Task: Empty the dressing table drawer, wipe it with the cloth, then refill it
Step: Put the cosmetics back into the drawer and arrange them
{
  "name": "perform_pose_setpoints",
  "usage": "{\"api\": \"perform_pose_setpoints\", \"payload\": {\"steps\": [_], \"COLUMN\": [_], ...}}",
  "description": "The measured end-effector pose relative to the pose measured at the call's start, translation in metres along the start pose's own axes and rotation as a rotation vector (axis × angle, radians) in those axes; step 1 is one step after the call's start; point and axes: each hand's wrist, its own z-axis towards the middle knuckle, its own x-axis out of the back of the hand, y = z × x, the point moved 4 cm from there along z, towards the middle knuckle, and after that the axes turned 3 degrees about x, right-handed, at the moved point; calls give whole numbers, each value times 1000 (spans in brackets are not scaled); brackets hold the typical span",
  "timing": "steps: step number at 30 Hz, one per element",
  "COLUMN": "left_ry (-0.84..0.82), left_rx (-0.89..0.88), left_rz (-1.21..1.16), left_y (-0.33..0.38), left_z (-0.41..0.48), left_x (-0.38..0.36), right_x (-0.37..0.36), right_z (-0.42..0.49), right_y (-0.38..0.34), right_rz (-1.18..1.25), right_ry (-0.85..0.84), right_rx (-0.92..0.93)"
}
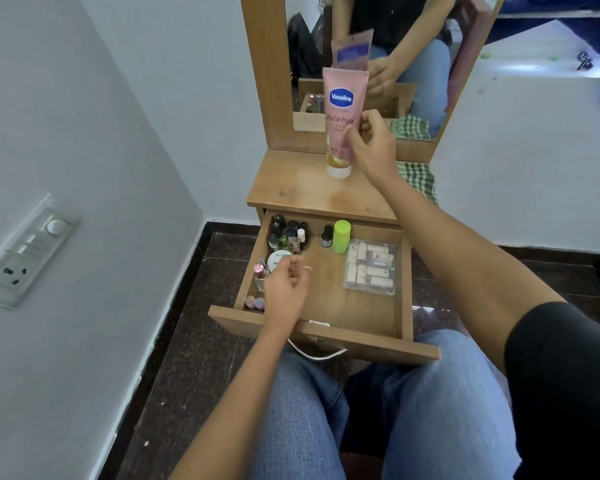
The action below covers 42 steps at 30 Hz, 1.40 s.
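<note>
Already out: the tube [343, 109] is standing on the counter [302, 192], behind the drawer [326, 337].
Right grip [373, 147]: curling against the tube; I cannot tell whether it is pinching.
Left grip [286, 289]: hovering loosely curled over the drawer's left side, holding nothing.
Inside the drawer: small bottles [288, 233] and a clear box [370, 268] are waiting.
Remaining: wiping and refilling; the cloth [418, 181] is lying behind the drawer.

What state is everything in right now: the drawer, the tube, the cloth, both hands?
drawer, pulled open, items inside.
Vaseline tube, upright on its cap on the tabletop.
checked cloth, crumpled at the tabletop's right edge.
green-capped bottle, upright in the drawer.
right hand, pinching the tube.
left hand, loosely curled over the drawer, holding nothing.
</note>
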Motion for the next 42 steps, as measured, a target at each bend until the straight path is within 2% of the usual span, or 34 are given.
{"api": "perform_pose_setpoints", "payload": {"steps": [2,5,8,13,21,27,31,35,42], "left_ry": [52,110,186,206,64,12,40,47,46], "left_rx": [29,82,78,33,-62,-54,-35,-33,-38], "left_rz": [-141,-287,-350,-181,194,336,365,372,397], "left_y": [4,10,16,11,-7,-8,-9,-9,-9], "left_z": [3,7,9,2,-12,-15,-17,-19,-20], "left_x": [7,15,25,33,19,12,11,11,12], "right_x": [7,14,15,-2,-22,-25,-21,-14,-10], "right_z": [-12,-40,-78,-139,-196,-209,-212,-216,-223], "right_y": [-16,-30,-27,11,53,65,66,68,66], "right_rz": [75,151,34,-273,-377,-421,-468,-405,-459], "right_ry": [-132,-468,-783,-1099,-1412,-1385,-1339,-1235,-1211], "right_rx": [61,75,40,-28,-279,-430,-400,-390,-264]}}
